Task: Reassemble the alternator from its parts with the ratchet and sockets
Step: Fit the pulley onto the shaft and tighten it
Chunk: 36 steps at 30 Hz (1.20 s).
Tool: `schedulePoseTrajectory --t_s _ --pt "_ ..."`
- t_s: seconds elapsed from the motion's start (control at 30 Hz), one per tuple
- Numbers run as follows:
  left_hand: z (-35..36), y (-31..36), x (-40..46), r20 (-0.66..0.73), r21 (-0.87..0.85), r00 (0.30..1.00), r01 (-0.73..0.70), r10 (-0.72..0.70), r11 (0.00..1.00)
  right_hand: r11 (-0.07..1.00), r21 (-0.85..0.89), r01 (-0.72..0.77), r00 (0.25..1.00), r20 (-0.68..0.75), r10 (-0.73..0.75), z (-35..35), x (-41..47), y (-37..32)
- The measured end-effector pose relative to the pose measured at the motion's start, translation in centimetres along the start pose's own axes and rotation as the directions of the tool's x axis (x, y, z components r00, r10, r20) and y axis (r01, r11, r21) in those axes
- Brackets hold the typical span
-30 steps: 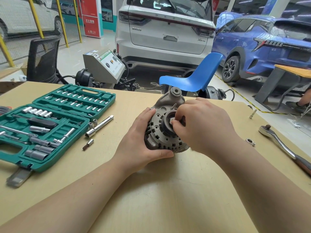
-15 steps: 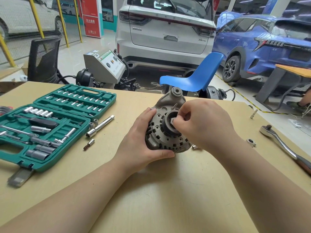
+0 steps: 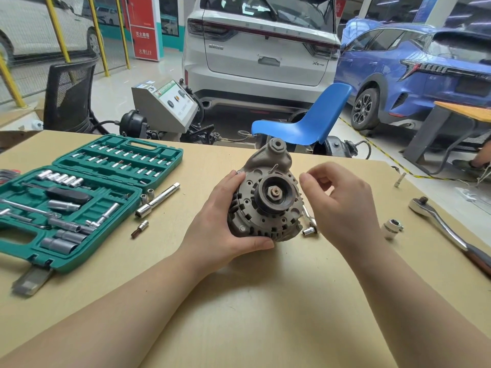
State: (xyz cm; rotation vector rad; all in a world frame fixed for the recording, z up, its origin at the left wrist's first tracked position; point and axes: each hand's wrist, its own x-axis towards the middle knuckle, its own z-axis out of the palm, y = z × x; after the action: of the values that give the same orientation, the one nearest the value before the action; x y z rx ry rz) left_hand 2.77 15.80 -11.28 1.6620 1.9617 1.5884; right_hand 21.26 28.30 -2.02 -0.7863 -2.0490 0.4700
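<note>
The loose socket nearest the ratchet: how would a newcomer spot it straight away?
Start from the big chrome ratchet lying at the table's right edge. Just left of its head stands a short, stubby socket, open end up. Unlike the smaller socket by the alternator, it is wider and sits alone right of the right hand.

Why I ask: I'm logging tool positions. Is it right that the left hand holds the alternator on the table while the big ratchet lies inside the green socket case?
Not quite. The left hand does hold the alternator on the table, but the big ratchet lies on the bare table at the far right, well away from the green socket case on the left. The head view shows it.
</note>
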Motion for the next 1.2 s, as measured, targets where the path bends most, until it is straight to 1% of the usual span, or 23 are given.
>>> schedulePoseTrajectory --t_s 0.2,0.27,0.33,0.4,0.5,0.6,0.67,0.73,0.8,0.87,0.93,0.97,1.0,1.03,1.07,1.1,1.13,1.17,1.2 --pt "-0.1 -0.2 -0.1 0.012 -0.014 1.0 -0.003 0.003 1.0 0.973 0.224 -0.058 0.995 -0.069 0.075 2.1 -2.6 3.1" --pt "-0.2 -0.3 -0.1 0.007 -0.016 1.0 -0.01 0.01 1.0 0.955 0.293 -0.046 0.995 -0.067 0.068 2.6 -3.3 3.6" --pt "-0.1 -0.4 -0.1 0.003 -0.025 1.0 -0.01 0.01 1.0 0.947 0.32 -0.004 0.998 -0.057 0.023 2.6 -3.7 3.8" --pt "-0.1 -0.5 -0.1 0.0 -0.037 1.0 -0.006 0.006 0.999 0.953 0.295 0.075 0.997 -0.026 -0.071 2.2 -3.5 3.3" --pt "0.0 -0.5 -0.1 -0.005 -0.036 1.0 -0.003 0.003 0.999 0.972 0.161 0.172 0.981 0.061 -0.183 1.6 -2.8 1.9" --pt "0.0 -0.5 -0.1 -0.016 -0.035 1.0 -0.003 0.002 0.999 0.982 -0.007 0.187 0.971 0.155 -0.183 1.3 -2.5 0.5" --pt "0.0 -0.5 -0.2 -0.018 -0.036 1.0 -0.005 0.004 0.999 0.976 -0.089 0.197 0.967 0.183 -0.179 1.3 -2.8 -0.4" --pt "0.1 -0.4 -0.2 -0.018 -0.04 1.0 -0.003 0.002 0.999 0.969 -0.148 0.199 0.969 0.178 -0.172 1.4 -3.2 -1.4" --pt "0.0 -0.5 -0.2 -0.025 -0.043 1.0 0.002 -0.004 0.999 0.975 -0.166 0.151 0.977 0.176 -0.121 1.7 -3.7 -2.3" --pt "0.0 -0.6 -0.3 -0.026 -0.046 1.0 0.0 -0.002 0.999 0.992 -0.095 0.081 0.986 0.153 -0.066 1.7 -3.9 -2.7" --pt "-0.1 -0.5 -0.3 -0.013 -0.056 1.0 -0.001 0.0 0.998 0.996 0.014 0.084 0.996 0.032 -0.084 0.8 -3.6 -2.2" --pt "-0.2 -0.5 -0.2 -0.006 -0.065 1.0 0.003 -0.004 0.998 0.993 -0.002 0.115 0.992 -0.049 -0.115 0.2 -3.1 -1.4" --pt "-0.2 -0.5 -0.2 -0.002 -0.07 1.0 0.01 -0.01 0.997 0.988 -0.076 0.137 0.983 -0.112 -0.145 -0.6 -2.3 -0.2" --pt "-0.3 -0.5 -0.3 -0.003 -0.071 1.0 0.017 -0.017 0.997 0.97 -0.204 0.128 0.979 -0.129 -0.157 -1.5 -1.3 1.3" --pt "-0.3 -0.5 -0.3 -0.002 -0.071 1.0 0.02 -0.02 0.997 0.919 -0.386 0.081 0.989 -0.085 -0.123 -2.6 -0.2 3.1" --pt "-0.3 -0.5 -0.2 0.002 -0.071 1.0 0.017 -0.017 0.997 0.815 -0.58 0.014 1.0 0.0 -0.016 -3.7 0.7 5.1" --pt "-0.3 -0.5 -0.2 0.005 -0.073 1.0 0.01 -0.01 0.997 0.677 -0.734 -0.043 0.986 0.08 0.149 -4.7 1.6 7.1" --pt "-0.3 -0.5 -0.2 0.006 -0.073 1.0 0.002 -0.002 0.997 0.556 -0.828 -0.075 0.935 0.136 0.328 -5.6 2.2 8.8" --pt "-0.3 -0.6 -0.2 0.007 -0.07 1.0 -0.003 0.004 0.998 0.482 -0.872 -0.085 0.865 0.175 0.47 -6.2 2.4 10.2"
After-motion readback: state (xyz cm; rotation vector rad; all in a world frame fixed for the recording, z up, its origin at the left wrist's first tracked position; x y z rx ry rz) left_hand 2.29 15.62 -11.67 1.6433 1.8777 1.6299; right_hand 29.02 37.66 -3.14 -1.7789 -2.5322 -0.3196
